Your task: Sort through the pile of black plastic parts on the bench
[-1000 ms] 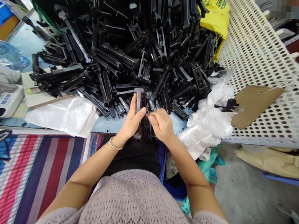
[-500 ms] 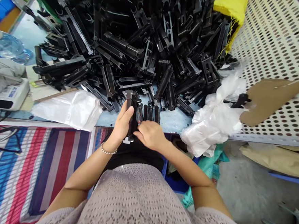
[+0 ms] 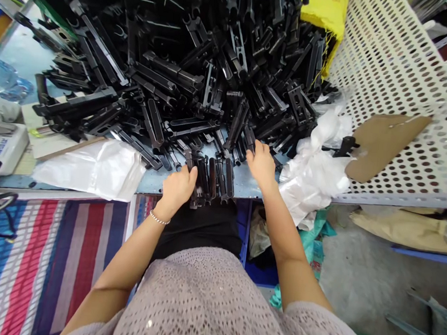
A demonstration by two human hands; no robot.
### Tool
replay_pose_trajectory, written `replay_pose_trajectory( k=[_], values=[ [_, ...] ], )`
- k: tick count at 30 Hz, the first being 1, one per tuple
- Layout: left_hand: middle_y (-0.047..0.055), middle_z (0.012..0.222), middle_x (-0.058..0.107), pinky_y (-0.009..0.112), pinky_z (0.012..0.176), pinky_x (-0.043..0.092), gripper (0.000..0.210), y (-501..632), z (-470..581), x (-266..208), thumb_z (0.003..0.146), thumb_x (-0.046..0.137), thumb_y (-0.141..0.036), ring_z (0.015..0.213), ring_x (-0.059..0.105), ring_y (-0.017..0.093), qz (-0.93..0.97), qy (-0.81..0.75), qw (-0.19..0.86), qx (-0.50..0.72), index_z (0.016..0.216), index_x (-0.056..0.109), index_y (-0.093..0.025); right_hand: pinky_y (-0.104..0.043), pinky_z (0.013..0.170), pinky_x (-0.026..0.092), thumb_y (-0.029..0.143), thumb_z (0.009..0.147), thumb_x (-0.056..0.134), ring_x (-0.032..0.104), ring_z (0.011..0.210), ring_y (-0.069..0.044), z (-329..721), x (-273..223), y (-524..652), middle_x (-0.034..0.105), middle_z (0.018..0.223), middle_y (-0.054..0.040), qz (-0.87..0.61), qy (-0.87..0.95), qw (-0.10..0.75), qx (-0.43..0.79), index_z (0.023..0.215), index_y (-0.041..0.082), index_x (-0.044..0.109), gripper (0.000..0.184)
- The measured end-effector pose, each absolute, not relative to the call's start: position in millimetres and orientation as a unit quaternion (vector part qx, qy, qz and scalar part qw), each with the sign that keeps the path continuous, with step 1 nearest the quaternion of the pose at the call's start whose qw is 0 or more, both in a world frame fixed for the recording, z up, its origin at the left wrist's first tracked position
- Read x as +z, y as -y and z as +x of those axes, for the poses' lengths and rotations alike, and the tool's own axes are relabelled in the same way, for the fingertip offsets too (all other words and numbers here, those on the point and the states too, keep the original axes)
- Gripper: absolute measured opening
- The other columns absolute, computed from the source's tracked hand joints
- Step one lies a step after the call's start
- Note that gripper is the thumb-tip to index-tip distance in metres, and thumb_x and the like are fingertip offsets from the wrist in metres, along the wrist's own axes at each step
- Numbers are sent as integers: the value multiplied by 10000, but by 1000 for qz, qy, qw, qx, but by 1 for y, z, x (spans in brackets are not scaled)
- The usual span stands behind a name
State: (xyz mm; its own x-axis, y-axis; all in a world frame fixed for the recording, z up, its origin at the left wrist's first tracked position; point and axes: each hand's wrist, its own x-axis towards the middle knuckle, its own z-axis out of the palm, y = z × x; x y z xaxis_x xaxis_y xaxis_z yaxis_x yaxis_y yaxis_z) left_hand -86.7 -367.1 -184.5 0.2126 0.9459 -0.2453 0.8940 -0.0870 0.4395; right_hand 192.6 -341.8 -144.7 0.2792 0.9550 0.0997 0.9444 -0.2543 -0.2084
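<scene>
My left hand [image 3: 179, 186] grips the outer end of a row of black elongated parts [image 3: 212, 177] at the table's front edge; its thumb lies along the nearest part. These parts are narrow, slotted and look like metal or hard plastic; their exact kind I cannot tell. My right hand [image 3: 262, 162] is at the front of the big pile, with thumb and fingers around the end of another black elongated part [image 3: 249, 137]. Behind both hands the pile of similar black parts [image 3: 176, 77] spreads over the table, lying at all angles.
White plastic bags [image 3: 93, 167] lie left of the row, and more crumpled ones [image 3: 316, 158] lie right. A perforated cream panel [image 3: 407, 160] with a brown cardboard piece [image 3: 386, 143] stands at the right. A white device [image 3: 3, 147] sits at far left. A yellow sack [image 3: 326, 11] borders the pile.
My right hand has left the part held by my left hand and moved right and forward to the pile. My left hand has lowered its part to the end of the row.
</scene>
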Motion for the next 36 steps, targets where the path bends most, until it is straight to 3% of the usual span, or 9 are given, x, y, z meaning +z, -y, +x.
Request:
replay_pose_trajectory(
  k=[3,7,11,17,21,24,29,32,36],
  values=[
    [182,964,683,427,817,467,394,363,-97,-189,1147,304,-422,990,685,389,729,-599,328,42,1021,563,-153,-541,1057,479,366,963,512,586,1204,-363,218,-146,347,603,1337,-201,-773,579,231,122,1402,68,619,540],
    [112,947,673,369,785,399,348,365,-102,-196,1134,428,-409,975,674,313,731,-585,346,57,872,480,-185,-342,641,549,614,777,622,630,1054,-302,238,-142,362,621,1275,-143,-745,426,436,269,1322,142,637,721],
    [100,1084,660,356,810,397,307,354,-80,-202,1121,484,-342,1059,655,279,750,-590,281,104,887,556,-155,-242,541,475,596,616,761,625,925,-224,235,-138,371,628,1188,-102,-708,313,544,322,1244,151,644,780],
    [99,1110,677,365,795,423,356,331,-52,-199,1136,454,-392,1080,670,296,748,-607,242,116,971,642,-137,-246,566,471,549,672,807,605,774,-167,211,-138,387,629,999,-57,-635,317,586,390,1174,152,630,664],
    [125,1102,691,396,792,465,360,345,-68,-195,1133,443,-414,1072,681,362,743,-619,236,90,995,627,-137,-261,646,497,541,706,813,609,829,-167,192,-156,402,641,1068,-61,-609,319,591,422,1200,166,619,651],
    [164,1024,707,428,777,497,352,361,-74,-200,1143,401,-390,993,700,398,713,-652,249,71,1208,578,-93,-256,677,497,532,742,802,599,869,-168,179,-176,408,636,1088,-66,-602,308,590,441,1214,167,614,625],
    [226,1257,660,452,847,552,403,368,-56,-205,1130,430,-360,1070,691,389,700,-646,268,141,1396,473,-60,-258,698,505,516,792,793,585,862,-161,176,-188,410,619,1069,-61,-590,301,621,419,1212,160,611,580],
    [208,1216,675,524,809,573,479,366,-58,-196,1104,493,-464,998,699,419,712,-650,237,118,1385,540,-78,-283,712,515,516,854,759,615,915,-191,178,-174,418,632,1124,-81,-587,327,619,407,1280,168,604,571],
    [216,1216,660,553,951,548,533,374,-71,-181,1081,521,-494,1143,647,396,728,-553,262,310,1387,576,-63,-366,877,535,434,999,658,614,1117,-235,156,-145,439,595,1331,-105,-611,506,538,284,1396,217,576,459]
  ],
)
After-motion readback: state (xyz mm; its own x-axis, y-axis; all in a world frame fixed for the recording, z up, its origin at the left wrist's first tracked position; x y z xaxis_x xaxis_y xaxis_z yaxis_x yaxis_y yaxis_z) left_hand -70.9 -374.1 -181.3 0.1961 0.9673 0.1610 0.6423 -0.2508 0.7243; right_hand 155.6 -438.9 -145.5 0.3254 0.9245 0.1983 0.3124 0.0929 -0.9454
